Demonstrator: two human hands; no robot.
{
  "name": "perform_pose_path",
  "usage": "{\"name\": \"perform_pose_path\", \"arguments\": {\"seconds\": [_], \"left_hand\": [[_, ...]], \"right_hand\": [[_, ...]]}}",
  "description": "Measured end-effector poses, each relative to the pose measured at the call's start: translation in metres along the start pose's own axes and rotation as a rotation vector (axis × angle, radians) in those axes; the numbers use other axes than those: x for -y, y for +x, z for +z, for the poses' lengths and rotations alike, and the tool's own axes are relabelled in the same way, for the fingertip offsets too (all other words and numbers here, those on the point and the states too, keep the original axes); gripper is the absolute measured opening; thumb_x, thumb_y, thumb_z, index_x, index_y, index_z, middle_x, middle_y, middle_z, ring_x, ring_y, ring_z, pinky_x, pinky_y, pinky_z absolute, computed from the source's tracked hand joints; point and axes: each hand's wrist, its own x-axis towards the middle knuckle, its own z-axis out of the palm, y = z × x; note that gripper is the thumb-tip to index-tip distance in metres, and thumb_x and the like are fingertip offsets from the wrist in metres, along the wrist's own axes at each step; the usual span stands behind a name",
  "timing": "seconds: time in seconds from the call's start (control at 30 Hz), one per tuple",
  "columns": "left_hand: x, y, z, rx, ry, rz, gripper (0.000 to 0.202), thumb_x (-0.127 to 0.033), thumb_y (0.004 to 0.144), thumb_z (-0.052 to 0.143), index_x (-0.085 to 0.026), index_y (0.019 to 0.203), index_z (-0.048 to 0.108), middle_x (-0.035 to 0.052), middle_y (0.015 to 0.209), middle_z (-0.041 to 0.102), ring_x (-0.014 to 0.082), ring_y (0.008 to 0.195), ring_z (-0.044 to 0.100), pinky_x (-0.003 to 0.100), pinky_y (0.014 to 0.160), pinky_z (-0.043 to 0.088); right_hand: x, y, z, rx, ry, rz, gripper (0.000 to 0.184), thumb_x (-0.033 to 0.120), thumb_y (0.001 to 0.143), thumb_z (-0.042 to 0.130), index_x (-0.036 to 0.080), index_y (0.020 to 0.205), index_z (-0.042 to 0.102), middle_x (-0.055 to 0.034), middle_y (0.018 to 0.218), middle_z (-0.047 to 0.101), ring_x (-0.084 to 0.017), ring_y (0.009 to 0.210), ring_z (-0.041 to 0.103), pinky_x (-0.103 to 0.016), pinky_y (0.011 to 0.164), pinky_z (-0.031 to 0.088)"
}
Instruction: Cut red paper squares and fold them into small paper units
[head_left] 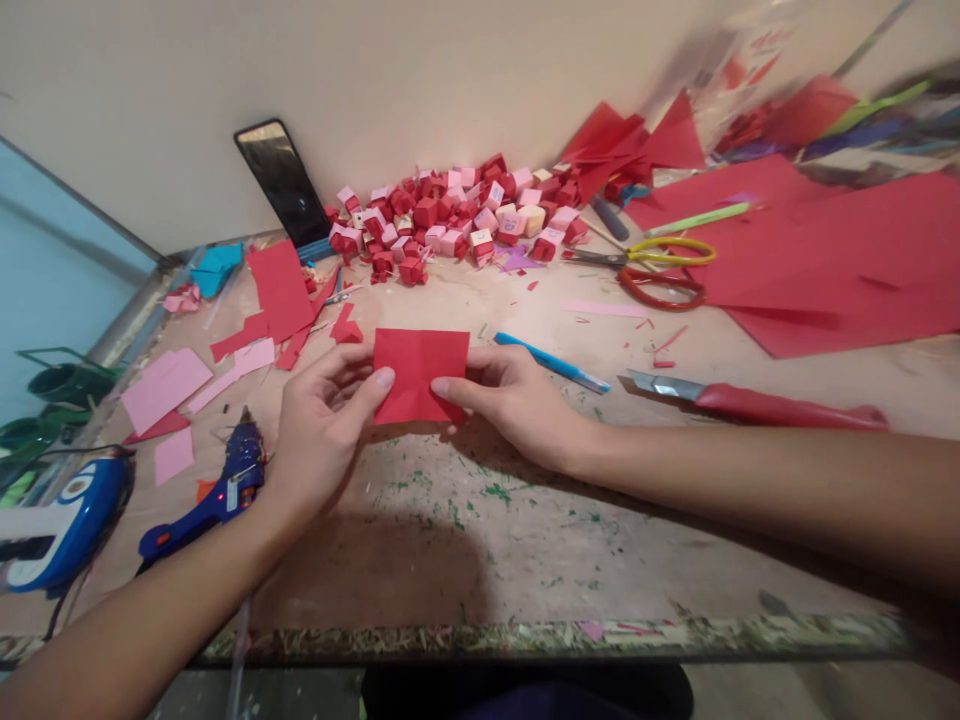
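Note:
A small red square of paper (420, 365), faintly creased, is held up just above the worktable between both hands. My left hand (330, 400) pinches its left edge, thumb on the front and fingers behind. On the opposite edge, my right hand (517, 395) grips in the same way, its fingers partly hidden behind the sheet. A blue pen (553, 362) lies on the table just beyond my right hand. Close to my left wrist rests a blue hot glue gun (217, 495) with a small red light showing.
Many small red and pink paper cubes (457, 215) are heaped at the back wall beside a leaning phone (281, 185). Scissors (652, 262), a red-handled utility knife (780, 402) and large red sheets (847, 260) lie right. Pink paper pieces (166, 390) lie left.

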Motion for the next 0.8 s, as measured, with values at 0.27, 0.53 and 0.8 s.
{"name": "perform_pose_path", "arguments": {"seconds": [0.27, 0.53, 0.8], "left_hand": [[-0.0008, -0.0003, 0.0018, 0.031, -0.023, -0.053, 0.014, -0.031, 0.088, 0.084, -0.021, 0.095, 0.078, 0.0014, 0.084, 0.078, 0.0156, 0.070, 0.072, 0.028, 0.074, 0.063], [-0.0026, 0.0006, 0.0022, 0.075, -0.136, -0.146, 0.023, -0.030, 0.085, 0.087, -0.021, 0.101, 0.074, 0.0037, 0.089, 0.083, 0.0180, 0.071, 0.076, 0.025, 0.062, 0.059], [0.0005, 0.0007, 0.0036, 0.038, -0.124, -0.117, 0.021, -0.031, 0.086, 0.086, -0.023, 0.102, 0.075, 0.0028, 0.091, 0.082, 0.0169, 0.071, 0.076, 0.025, 0.063, 0.061]], "right_hand": [[-0.0024, -0.0001, -0.0006, 0.010, 0.023, 0.015, 0.009, 0.018, 0.081, 0.080, 0.017, 0.088, 0.084, -0.0019, 0.083, 0.079, -0.016, 0.077, 0.064, -0.027, 0.074, 0.050], [-0.0012, 0.0008, -0.0017, 0.038, 0.035, -0.018, 0.013, 0.024, 0.082, 0.082, 0.019, 0.094, 0.084, -0.0040, 0.096, 0.082, -0.020, 0.092, 0.070, -0.033, 0.091, 0.055], [-0.0042, -0.0003, -0.0012, 0.016, 0.060, 0.019, 0.014, 0.024, 0.081, 0.083, 0.019, 0.094, 0.085, -0.0043, 0.092, 0.081, -0.020, 0.088, 0.072, -0.032, 0.086, 0.058]]}}
